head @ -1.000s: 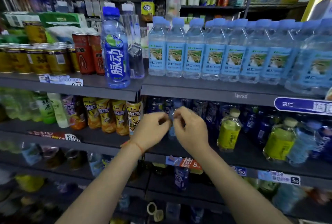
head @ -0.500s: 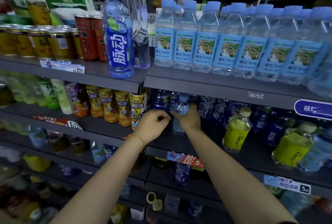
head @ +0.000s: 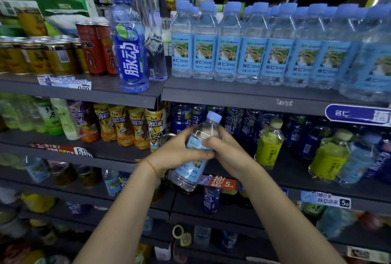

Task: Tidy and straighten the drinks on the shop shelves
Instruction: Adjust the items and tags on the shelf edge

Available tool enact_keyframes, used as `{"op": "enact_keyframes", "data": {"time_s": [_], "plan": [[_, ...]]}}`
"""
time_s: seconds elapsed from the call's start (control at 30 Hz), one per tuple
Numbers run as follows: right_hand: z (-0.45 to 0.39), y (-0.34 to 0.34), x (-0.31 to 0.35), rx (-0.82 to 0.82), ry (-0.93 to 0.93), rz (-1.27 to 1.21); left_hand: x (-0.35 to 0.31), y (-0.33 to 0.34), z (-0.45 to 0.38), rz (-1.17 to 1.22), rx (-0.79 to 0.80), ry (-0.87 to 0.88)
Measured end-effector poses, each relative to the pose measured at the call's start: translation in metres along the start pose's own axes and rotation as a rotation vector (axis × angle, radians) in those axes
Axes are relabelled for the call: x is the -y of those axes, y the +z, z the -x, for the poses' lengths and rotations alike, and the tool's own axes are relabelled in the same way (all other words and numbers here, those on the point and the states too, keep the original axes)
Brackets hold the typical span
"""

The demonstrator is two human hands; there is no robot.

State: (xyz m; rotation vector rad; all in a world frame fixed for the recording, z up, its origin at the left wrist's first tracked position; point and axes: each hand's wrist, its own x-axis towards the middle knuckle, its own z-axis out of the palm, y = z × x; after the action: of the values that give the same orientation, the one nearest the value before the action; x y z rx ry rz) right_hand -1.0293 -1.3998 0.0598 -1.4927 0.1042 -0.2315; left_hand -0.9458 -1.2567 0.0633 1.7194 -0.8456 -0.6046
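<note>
A small clear water bottle with a pale blue cap and label is held tilted in front of the middle shelf, cap pointing up and right. My left hand wraps its middle from the left, and my right hand grips it from the right. Behind them stand dark blue drink bottles on the middle shelf. A row of matching water bottles lines the upper shelf. A tall blue sports drink bottle stands at the upper shelf's seam.
Yellow-green bottles stand right of my hands on the middle shelf. Iced tea bottles fill its left section. Gold and red cans sit upper left. Lower shelves hold more drinks, blurred. Price tags line the shelf edges.
Both hands reached into the middle shelf among the dark blue bottles, then drew back toward me holding the small water bottle, now tilted in front of the shelf.
</note>
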Motion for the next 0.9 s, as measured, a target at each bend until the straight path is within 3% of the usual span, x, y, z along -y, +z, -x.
{"op": "enact_keyframes", "data": {"time_s": [0.13, 0.2, 0.33, 0.43, 0.63, 0.73, 0.9], "plan": [[0.029, 0.01, 0.029, 0.087, -0.106, 0.048, -0.026, -0.012, 0.029, 0.016, 0.137, 0.056], [0.042, 0.018, 0.046, 0.121, -0.186, 0.085, -0.042, -0.017, 0.041, -0.041, 0.102, 0.17], [0.049, 0.033, 0.09, 0.0, -0.387, 0.08, -0.079, -0.018, 0.051, -0.11, -0.174, 0.448], [0.039, 0.035, 0.127, -0.084, -0.507, 0.047, -0.1, -0.022, 0.045, -0.144, -0.327, 0.557], [-0.013, 0.025, 0.15, -0.201, -0.447, 0.222, -0.11, -0.033, 0.002, -0.236, -0.623, 0.615], [-0.026, 0.019, 0.143, -0.238, -0.422, 0.502, -0.108, -0.036, -0.021, -0.18, -0.801, 0.562], [-0.044, 0.003, 0.108, -0.401, -0.491, 1.462, -0.107, -0.044, -0.047, -0.172, -0.948, 0.452]]}}
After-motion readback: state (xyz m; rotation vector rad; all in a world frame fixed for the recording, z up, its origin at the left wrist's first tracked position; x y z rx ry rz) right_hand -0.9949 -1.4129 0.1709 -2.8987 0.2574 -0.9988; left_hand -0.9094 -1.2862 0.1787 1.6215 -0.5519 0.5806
